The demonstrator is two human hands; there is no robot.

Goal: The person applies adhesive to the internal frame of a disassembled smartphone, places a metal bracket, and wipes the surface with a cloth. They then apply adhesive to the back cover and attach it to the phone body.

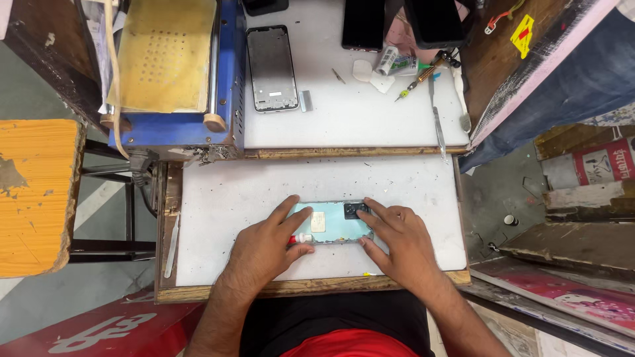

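Standing right behind this person at the bench. Both hands are down on a phone body [334,223] lying flat on the white work mat [218,198], pale blue inner side up, camera block at the end under the right hand. The left hand [264,248] has its fingers spread along the near-left edge of the phone, and its thumb and forefinger seem to pinch a small glue tube [301,238] with a red body and white nozzle against the frame. The right hand [403,241] is open, fingertips pressing on the camera end, holding nothing I can see.

Looks to me like the gluing or seating stage: one hand steadies while the other works adhesive along the edge. Next move probably calls for steady pressure and a thin, even bead, without sliding the phone.

Well beyond the hands, on the far mat, there's a bare phone frame [271,69], tweezers [438,122] and a blue machine [175,73].
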